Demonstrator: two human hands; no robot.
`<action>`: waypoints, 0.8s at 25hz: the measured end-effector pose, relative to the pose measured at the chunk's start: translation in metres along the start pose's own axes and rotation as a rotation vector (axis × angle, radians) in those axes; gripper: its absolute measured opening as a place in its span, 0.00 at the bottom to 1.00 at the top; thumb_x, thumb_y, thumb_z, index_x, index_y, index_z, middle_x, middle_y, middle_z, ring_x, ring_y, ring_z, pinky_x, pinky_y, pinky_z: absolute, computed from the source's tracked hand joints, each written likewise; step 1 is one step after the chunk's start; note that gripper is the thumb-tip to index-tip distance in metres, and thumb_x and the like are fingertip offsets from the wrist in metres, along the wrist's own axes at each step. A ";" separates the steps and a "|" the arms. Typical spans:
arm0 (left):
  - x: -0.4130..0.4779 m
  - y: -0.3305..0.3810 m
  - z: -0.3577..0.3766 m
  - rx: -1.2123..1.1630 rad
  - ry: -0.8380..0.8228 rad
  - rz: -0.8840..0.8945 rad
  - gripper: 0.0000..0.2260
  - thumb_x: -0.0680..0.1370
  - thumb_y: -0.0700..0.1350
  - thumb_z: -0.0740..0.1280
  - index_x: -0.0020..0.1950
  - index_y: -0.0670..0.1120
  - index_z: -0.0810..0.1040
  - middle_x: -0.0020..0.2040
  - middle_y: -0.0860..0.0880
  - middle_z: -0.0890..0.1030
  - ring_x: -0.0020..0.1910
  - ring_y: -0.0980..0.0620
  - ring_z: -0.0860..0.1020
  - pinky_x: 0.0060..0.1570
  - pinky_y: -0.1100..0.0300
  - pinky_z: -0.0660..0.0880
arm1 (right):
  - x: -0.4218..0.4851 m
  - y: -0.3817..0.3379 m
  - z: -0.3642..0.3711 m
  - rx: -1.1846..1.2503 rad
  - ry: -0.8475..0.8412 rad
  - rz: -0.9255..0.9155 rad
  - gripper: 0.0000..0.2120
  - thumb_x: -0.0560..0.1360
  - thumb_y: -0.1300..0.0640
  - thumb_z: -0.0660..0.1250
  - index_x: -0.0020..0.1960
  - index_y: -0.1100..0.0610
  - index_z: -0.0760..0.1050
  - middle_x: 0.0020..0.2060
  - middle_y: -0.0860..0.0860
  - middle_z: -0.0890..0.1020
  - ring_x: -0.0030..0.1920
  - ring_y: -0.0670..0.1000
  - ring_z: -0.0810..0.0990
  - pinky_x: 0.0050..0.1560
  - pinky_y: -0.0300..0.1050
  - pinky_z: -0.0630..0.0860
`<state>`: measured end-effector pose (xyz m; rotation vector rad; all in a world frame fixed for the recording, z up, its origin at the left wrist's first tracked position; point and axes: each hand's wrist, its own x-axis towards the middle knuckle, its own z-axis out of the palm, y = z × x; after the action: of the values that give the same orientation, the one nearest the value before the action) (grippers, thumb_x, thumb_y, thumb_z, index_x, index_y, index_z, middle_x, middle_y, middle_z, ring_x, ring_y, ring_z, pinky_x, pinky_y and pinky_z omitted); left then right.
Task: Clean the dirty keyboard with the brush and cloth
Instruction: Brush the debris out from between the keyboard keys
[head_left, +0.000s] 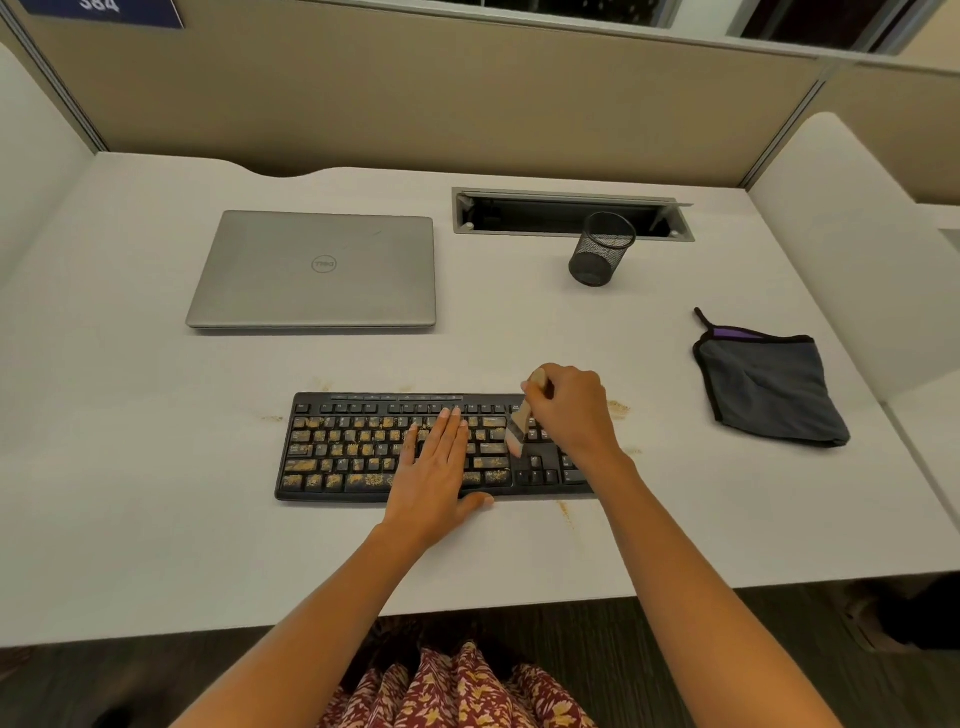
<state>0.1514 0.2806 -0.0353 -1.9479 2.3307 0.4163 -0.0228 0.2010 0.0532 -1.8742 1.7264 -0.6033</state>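
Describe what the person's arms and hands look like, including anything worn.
The left hand and right hand are bare, as are the arms: no sleeves, rings, watch, bracelets or gloves in view. Below is a red garment with a pale floral print.

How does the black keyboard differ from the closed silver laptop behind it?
The black keyboard is strewn with tan crumbs; the closed silver laptop shows none on its lid. The keyboard is being worked on: the left hand lies flat on its keys while the right hand grips a wooden-handled brush over its right side; the laptop is untouched. Both lie flat on the white desk.
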 end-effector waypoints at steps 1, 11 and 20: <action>0.000 0.000 0.000 0.004 -0.001 -0.002 0.46 0.76 0.71 0.53 0.77 0.43 0.34 0.76 0.47 0.32 0.74 0.50 0.30 0.75 0.44 0.36 | 0.002 -0.002 0.000 0.028 0.041 -0.002 0.10 0.78 0.58 0.66 0.40 0.61 0.79 0.31 0.44 0.78 0.29 0.39 0.74 0.31 0.30 0.66; -0.001 -0.001 0.000 -0.004 -0.008 -0.006 0.45 0.77 0.71 0.52 0.79 0.44 0.36 0.78 0.47 0.34 0.76 0.49 0.31 0.75 0.44 0.36 | 0.001 0.009 -0.013 -0.058 -0.045 -0.009 0.12 0.78 0.56 0.66 0.37 0.59 0.77 0.30 0.46 0.79 0.30 0.44 0.74 0.32 0.38 0.68; 0.000 0.000 -0.002 0.009 -0.021 -0.007 0.45 0.77 0.72 0.52 0.79 0.44 0.37 0.77 0.47 0.33 0.75 0.50 0.30 0.76 0.44 0.37 | 0.023 0.012 -0.005 0.117 0.076 -0.062 0.04 0.78 0.59 0.68 0.48 0.54 0.82 0.39 0.47 0.84 0.38 0.40 0.78 0.40 0.28 0.69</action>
<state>0.1520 0.2802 -0.0338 -1.9378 2.3086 0.4228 -0.0330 0.1771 0.0492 -1.8499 1.6481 -0.7918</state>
